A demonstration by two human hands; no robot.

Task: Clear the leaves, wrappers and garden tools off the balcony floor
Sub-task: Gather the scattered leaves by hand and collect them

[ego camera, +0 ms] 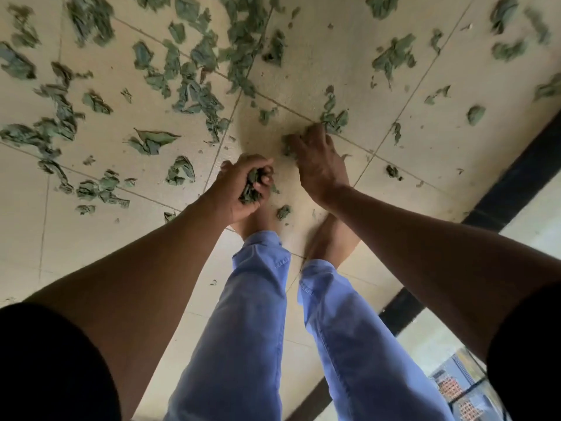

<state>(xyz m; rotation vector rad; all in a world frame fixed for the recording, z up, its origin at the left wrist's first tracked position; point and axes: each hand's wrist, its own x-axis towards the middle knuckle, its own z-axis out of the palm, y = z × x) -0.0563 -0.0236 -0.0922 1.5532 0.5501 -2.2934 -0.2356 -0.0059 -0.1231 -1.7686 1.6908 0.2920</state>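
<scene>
Mid leaf pickup. Left hand point(243, 186) clenched round a wad of leaves point(252, 189), just above the bare feet. Right hand point(315, 159) down on the tiled floor point(318, 56), fingers curled over a small clump point(288, 144) near the tile joint. Scattered leaves point(188, 86) thick across the far and left floor, sparser toward the right edge by the black rail point(516, 177). No wrappers or tools in view. Best approach: rake with spread fingers, bunch clumps together, transfer to left fist before it overflows; dry bits likely crumble, so sweep, not pinch.
</scene>
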